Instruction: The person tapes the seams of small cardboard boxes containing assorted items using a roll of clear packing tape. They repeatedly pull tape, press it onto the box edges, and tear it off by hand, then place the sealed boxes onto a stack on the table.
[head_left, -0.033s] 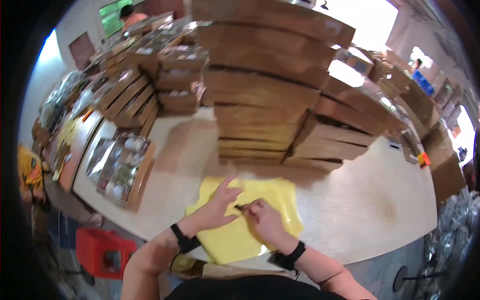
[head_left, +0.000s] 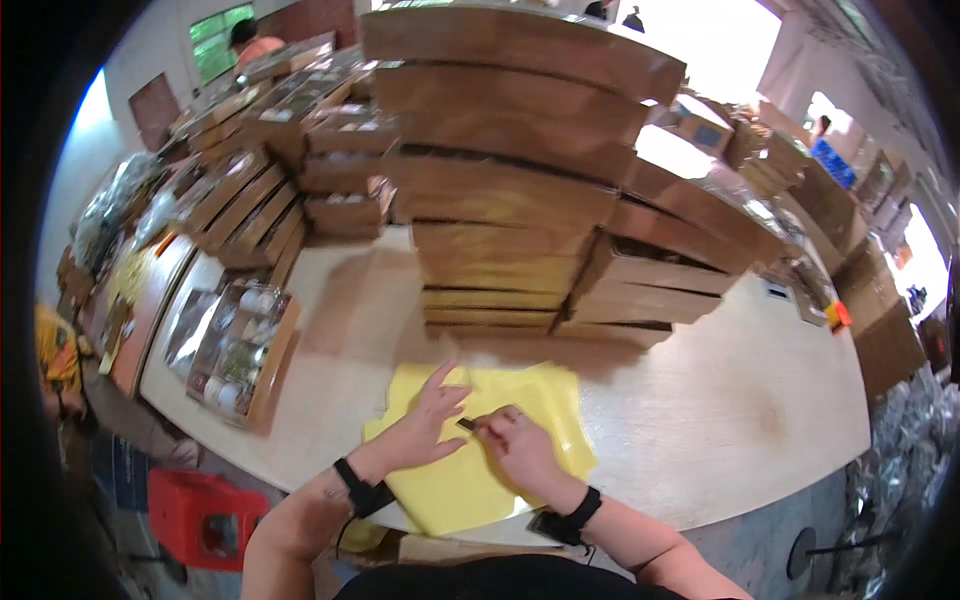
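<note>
Yellow sheets (head_left: pixel 450 490), smooth and slightly shiny, lie in a pile at the near middle of the table. Over their left part my left hand (head_left: pixel 425 425) is open, fingers stretched and spread, holding nothing. My right hand (head_left: pixel 515 440) is closed in a pinch above the middle of the pile. From its fingertips a small, dark, flat piece (head_left: pixel 466 424) sticks out toward my left palm. Its kind is too small to make out. A black band is on each of my wrists.
Tall stacks of brown cardboard boxes (head_left: pixel 500 190) stand beyond the sheets on the pale table (head_left: pixel 720 440). To the left lies a box with a clear lid (head_left: pixel 235 355). A red plastic stool (head_left: pixel 205 515) stands below the left edge. Another person (head_left: pixel 60 360) is at far left.
The view has shifted slightly, so the boxes and sheets appear a little lower and farther left. My hands keep nearly the same pose, the right one still pinching the dark piece.
</note>
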